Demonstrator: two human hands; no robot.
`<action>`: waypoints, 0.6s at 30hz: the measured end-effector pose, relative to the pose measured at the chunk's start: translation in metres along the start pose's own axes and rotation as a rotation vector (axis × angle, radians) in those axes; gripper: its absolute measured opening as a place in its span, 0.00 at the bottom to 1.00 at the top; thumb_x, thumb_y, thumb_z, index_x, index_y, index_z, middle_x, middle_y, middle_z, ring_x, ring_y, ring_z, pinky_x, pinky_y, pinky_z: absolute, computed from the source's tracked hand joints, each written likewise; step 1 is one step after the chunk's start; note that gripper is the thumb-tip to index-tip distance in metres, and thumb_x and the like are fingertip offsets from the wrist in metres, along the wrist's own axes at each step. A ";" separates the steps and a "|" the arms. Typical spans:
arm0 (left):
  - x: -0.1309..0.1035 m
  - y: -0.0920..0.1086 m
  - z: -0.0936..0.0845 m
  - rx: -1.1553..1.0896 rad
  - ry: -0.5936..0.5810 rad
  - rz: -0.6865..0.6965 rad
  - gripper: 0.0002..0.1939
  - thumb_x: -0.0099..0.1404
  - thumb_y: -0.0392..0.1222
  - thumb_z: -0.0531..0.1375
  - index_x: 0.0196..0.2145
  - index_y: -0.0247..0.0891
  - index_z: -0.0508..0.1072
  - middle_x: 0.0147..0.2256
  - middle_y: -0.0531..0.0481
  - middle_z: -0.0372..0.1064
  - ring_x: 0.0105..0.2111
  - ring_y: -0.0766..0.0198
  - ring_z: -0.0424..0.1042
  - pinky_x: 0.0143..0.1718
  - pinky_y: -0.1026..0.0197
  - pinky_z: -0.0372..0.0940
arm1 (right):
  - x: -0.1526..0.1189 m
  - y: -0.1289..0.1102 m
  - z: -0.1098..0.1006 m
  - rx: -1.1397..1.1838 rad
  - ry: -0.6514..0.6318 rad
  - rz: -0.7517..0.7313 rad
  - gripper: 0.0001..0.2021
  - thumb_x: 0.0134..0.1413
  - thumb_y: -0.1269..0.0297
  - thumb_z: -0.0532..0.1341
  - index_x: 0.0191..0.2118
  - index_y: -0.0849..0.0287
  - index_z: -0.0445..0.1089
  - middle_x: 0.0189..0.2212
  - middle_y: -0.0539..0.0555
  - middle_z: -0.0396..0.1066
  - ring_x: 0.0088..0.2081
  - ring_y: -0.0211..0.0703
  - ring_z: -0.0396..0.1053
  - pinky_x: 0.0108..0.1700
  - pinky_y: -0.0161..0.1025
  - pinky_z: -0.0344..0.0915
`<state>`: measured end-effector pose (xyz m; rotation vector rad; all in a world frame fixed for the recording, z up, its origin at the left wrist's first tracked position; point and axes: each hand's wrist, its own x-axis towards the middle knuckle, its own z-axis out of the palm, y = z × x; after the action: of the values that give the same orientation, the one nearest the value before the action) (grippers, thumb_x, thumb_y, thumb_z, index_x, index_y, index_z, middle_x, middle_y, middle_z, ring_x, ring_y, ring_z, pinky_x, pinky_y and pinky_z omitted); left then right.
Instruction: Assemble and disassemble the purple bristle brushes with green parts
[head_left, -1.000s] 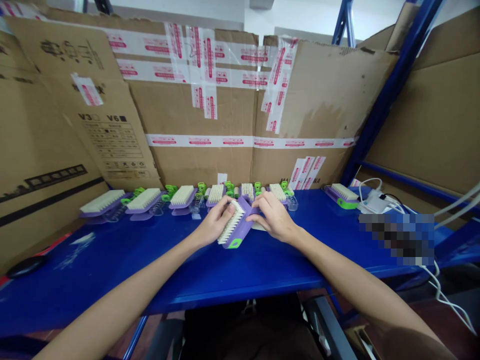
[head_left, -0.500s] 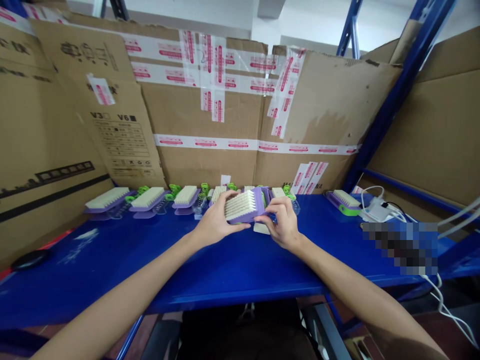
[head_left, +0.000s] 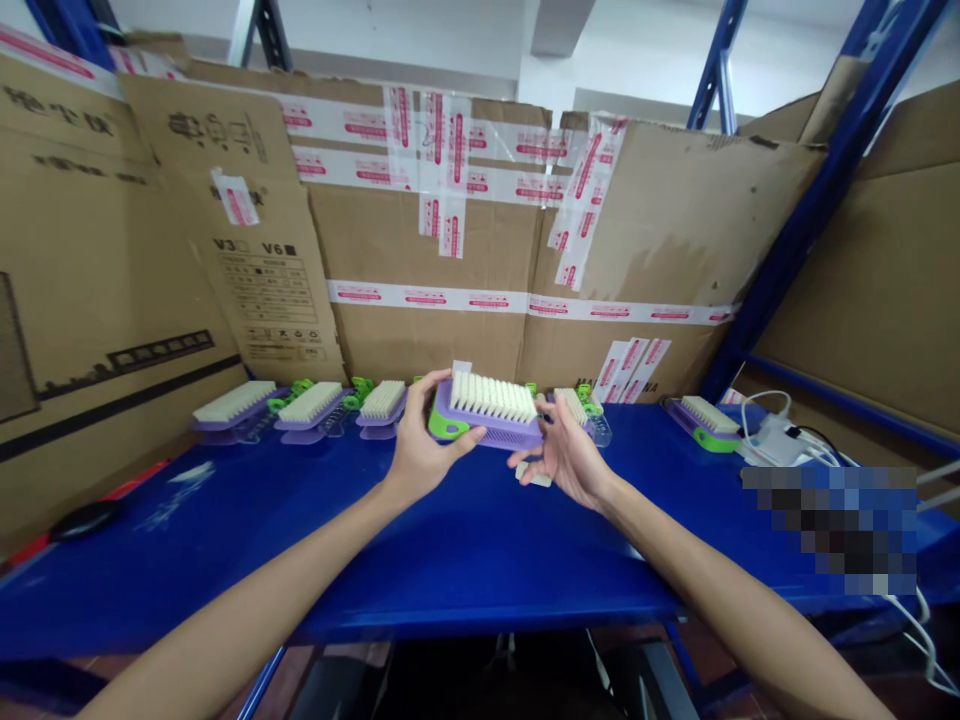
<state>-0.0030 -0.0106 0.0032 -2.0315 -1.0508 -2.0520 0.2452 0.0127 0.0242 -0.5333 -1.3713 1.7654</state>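
A purple brush with cream bristles facing up and a green end piece is held above the table. My left hand is closed around its left end, with the thumb along the near side. At the brush's right end is my right hand, its fingers apart; whether a fingertip touches the brush is unclear. A small cream block lies on the table below my right hand, partly covered by the fingers.
Similar brushes with clear and green parts line the back of the blue table, including a left one and a right one. A white power adapter with cables sits at right. Taped cardboard walls the back.
The brush has turned so its green end shows at my left hand. My right hand has loosened from the brush, its fingers opening. The camera view has shifted slightly.
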 end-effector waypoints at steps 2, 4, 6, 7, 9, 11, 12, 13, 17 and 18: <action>-0.002 0.003 -0.002 0.027 -0.026 0.039 0.42 0.67 0.59 0.76 0.71 0.45 0.67 0.63 0.39 0.73 0.62 0.46 0.77 0.65 0.42 0.74 | 0.000 0.001 0.000 0.048 -0.054 0.123 0.29 0.80 0.32 0.48 0.60 0.54 0.64 0.49 0.61 0.76 0.35 0.49 0.84 0.28 0.43 0.84; -0.005 0.006 -0.003 0.064 -0.040 0.094 0.42 0.68 0.59 0.75 0.71 0.45 0.67 0.63 0.38 0.73 0.62 0.46 0.78 0.64 0.42 0.74 | 0.000 0.006 0.001 0.082 -0.059 0.179 0.29 0.83 0.37 0.45 0.60 0.58 0.67 0.46 0.62 0.78 0.32 0.46 0.82 0.26 0.39 0.82; -0.007 0.007 -0.002 0.086 -0.028 0.169 0.42 0.69 0.60 0.75 0.72 0.44 0.67 0.62 0.38 0.74 0.61 0.45 0.78 0.63 0.41 0.75 | 0.000 0.014 0.003 0.101 -0.064 0.218 0.30 0.84 0.39 0.44 0.61 0.60 0.69 0.44 0.62 0.80 0.29 0.44 0.81 0.25 0.38 0.81; -0.008 0.007 -0.002 0.087 -0.013 0.220 0.43 0.68 0.60 0.74 0.73 0.44 0.67 0.62 0.37 0.74 0.61 0.44 0.78 0.63 0.40 0.75 | 0.000 0.017 0.004 0.103 -0.071 0.238 0.31 0.84 0.39 0.43 0.61 0.61 0.70 0.43 0.62 0.81 0.29 0.45 0.81 0.24 0.38 0.81; -0.008 0.007 0.000 0.049 0.020 0.347 0.46 0.67 0.63 0.75 0.74 0.45 0.66 0.59 0.37 0.75 0.57 0.43 0.79 0.59 0.39 0.77 | 0.000 0.022 0.006 0.095 -0.089 0.271 0.33 0.84 0.39 0.42 0.61 0.62 0.71 0.42 0.63 0.82 0.29 0.47 0.82 0.25 0.40 0.82; -0.007 0.006 0.001 -0.015 0.024 0.459 0.48 0.65 0.64 0.75 0.74 0.46 0.64 0.56 0.39 0.75 0.53 0.44 0.81 0.54 0.39 0.79 | 0.001 0.024 0.007 0.083 -0.098 0.283 0.34 0.84 0.39 0.42 0.60 0.64 0.72 0.40 0.64 0.83 0.31 0.49 0.83 0.27 0.41 0.83; -0.007 0.006 0.002 -0.039 0.018 0.490 0.49 0.65 0.65 0.75 0.74 0.47 0.64 0.55 0.40 0.75 0.51 0.45 0.81 0.52 0.39 0.80 | 0.001 0.025 0.008 0.079 -0.099 0.281 0.34 0.85 0.40 0.42 0.59 0.64 0.73 0.40 0.64 0.83 0.31 0.49 0.83 0.27 0.42 0.83; -0.006 0.006 0.002 -0.051 0.014 0.503 0.48 0.65 0.64 0.75 0.74 0.48 0.64 0.55 0.40 0.75 0.51 0.45 0.81 0.51 0.39 0.80 | 0.001 0.025 0.008 0.079 -0.100 0.276 0.33 0.85 0.41 0.43 0.59 0.65 0.74 0.39 0.64 0.84 0.31 0.49 0.83 0.28 0.42 0.83; -0.002 0.011 0.000 -0.025 0.064 0.581 0.47 0.65 0.66 0.75 0.74 0.51 0.64 0.54 0.41 0.76 0.48 0.46 0.82 0.47 0.41 0.81 | 0.001 0.026 0.009 0.081 -0.136 0.258 0.35 0.85 0.40 0.42 0.58 0.65 0.75 0.36 0.64 0.84 0.32 0.49 0.84 0.31 0.42 0.84; -0.001 0.013 -0.001 -0.023 0.066 0.594 0.48 0.64 0.66 0.75 0.74 0.51 0.64 0.54 0.41 0.76 0.48 0.47 0.82 0.46 0.42 0.81 | 0.002 0.026 0.009 0.084 -0.139 0.254 0.35 0.85 0.40 0.42 0.57 0.65 0.75 0.36 0.63 0.83 0.31 0.49 0.84 0.31 0.42 0.84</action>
<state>0.0032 -0.0213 0.0077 -1.9515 -0.3421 -1.7948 0.2286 0.0067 0.0027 -0.5682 -1.3644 2.0896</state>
